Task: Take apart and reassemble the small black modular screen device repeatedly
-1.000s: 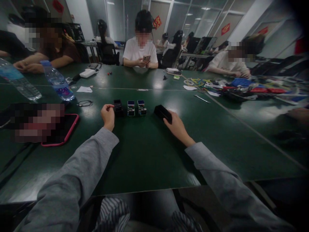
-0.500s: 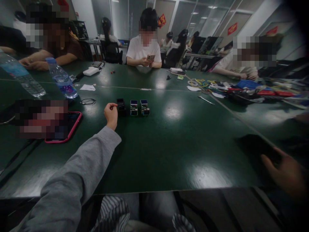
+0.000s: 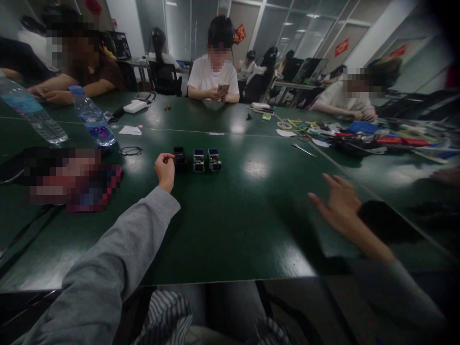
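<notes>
My left hand [image 3: 165,171] is closed, thumb and index finger pinched together at the left edge of a small black boxy device [image 3: 179,159] on the green table. To its right stand two small circuit-board modules, a left one [image 3: 198,160] and a right one [image 3: 214,160], each with a little screen on top. My right hand [image 3: 339,203], slightly blurred, hovers over the table's right side with fingers spread and nothing in it. Just right of that hand lies a dark flat object [image 3: 388,221], too dark to name.
Two water bottles [image 3: 94,120] and a pink-edged phone [image 3: 115,184] are on the left. A cable loop [image 3: 131,151] and white paper [image 3: 130,130] lie beyond my left hand. Tangled cables [image 3: 373,134] and a wrench-like metal tool [image 3: 304,150] are at right. People sit across the table.
My right hand has moved left and forward from the right edge, away from the dark object, fingers now spread. The left hand and the small devices stay put.
</notes>
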Action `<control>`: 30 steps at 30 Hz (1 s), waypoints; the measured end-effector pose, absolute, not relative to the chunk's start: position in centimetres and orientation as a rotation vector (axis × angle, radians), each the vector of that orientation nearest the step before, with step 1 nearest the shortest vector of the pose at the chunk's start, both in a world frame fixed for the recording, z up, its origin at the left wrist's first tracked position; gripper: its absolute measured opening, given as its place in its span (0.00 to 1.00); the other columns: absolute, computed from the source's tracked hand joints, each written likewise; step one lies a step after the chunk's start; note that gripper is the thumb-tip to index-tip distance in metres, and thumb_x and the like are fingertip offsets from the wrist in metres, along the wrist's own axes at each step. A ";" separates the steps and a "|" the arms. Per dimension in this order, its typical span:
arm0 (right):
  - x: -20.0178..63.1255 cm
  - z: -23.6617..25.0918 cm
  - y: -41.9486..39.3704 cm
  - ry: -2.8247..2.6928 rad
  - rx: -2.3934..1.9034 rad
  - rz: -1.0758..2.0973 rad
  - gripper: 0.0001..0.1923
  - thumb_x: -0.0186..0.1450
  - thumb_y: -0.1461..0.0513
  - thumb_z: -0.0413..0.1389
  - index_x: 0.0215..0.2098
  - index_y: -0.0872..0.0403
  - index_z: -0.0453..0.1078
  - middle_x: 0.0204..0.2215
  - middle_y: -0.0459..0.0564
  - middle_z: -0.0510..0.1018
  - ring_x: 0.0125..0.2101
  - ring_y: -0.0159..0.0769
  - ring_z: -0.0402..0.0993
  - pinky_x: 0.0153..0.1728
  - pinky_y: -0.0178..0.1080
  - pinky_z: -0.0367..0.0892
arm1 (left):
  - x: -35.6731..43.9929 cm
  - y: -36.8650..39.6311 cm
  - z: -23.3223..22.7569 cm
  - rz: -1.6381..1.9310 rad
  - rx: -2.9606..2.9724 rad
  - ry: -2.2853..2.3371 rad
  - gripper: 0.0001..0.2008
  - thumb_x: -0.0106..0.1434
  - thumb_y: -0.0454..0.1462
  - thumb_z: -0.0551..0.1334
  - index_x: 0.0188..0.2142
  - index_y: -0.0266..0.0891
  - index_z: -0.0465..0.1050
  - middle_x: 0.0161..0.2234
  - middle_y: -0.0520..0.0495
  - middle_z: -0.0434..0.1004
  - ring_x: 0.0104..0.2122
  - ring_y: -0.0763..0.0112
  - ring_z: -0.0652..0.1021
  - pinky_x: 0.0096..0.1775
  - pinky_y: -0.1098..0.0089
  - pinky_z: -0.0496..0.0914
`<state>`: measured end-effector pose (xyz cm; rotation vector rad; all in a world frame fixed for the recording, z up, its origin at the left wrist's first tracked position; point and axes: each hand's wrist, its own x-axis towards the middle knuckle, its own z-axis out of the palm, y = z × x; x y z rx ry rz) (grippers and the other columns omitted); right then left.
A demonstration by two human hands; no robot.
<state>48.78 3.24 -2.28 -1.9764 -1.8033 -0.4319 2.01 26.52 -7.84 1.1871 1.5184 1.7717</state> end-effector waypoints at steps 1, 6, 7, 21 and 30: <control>45.0 -2.8 5.0 -1.813 -1.937 -0.441 0.39 0.71 0.37 0.36 0.68 0.51 0.54 0.64 0.69 0.60 0.64 0.68 0.56 0.54 0.71 0.60 | 2.0 26.5 -7.8 1.768 1.188 1.520 0.11 0.56 0.26 0.56 0.30 0.40 0.73 0.29 0.52 0.72 0.30 0.71 0.72 0.39 0.69 0.67; 29.0 -5.3 13.5 -2.230 -1.483 -0.185 0.31 0.74 0.46 0.45 0.70 0.50 0.50 0.70 0.63 0.51 0.69 0.57 0.49 0.64 0.63 0.53 | 2.1 26.4 -7.7 1.778 1.222 1.502 0.10 0.56 0.26 0.56 0.30 0.39 0.73 0.30 0.52 0.73 0.31 0.72 0.73 0.40 0.69 0.67; 27.5 -5.5 15.1 -2.202 -1.447 -0.156 0.30 0.74 0.48 0.46 0.70 0.48 0.50 0.71 0.61 0.50 0.69 0.57 0.48 0.65 0.63 0.52 | 2.1 26.4 -7.7 1.778 1.227 1.498 0.10 0.56 0.26 0.56 0.30 0.39 0.73 0.29 0.52 0.73 0.31 0.72 0.73 0.40 0.70 0.67; 26.8 -5.8 20.4 -2.004 -1.332 0.015 0.17 0.68 0.63 0.51 0.55 0.52 0.65 0.59 0.60 0.63 0.58 0.53 0.65 0.57 0.57 0.69 | 2.8 26.8 -7.6 1.737 1.248 1.512 0.10 0.57 0.26 0.56 0.29 0.40 0.74 0.28 0.53 0.71 0.29 0.72 0.71 0.36 0.70 0.66; 27.9 -6.9 22.0 -1.719 -1.399 0.281 0.15 0.72 0.60 0.41 0.51 0.52 0.65 0.44 0.57 0.76 0.46 0.47 0.73 0.51 0.53 0.68 | 2.6 26.6 -7.7 1.748 1.242 1.498 0.10 0.56 0.26 0.57 0.30 0.40 0.74 0.29 0.52 0.73 0.30 0.72 0.72 0.36 0.71 0.66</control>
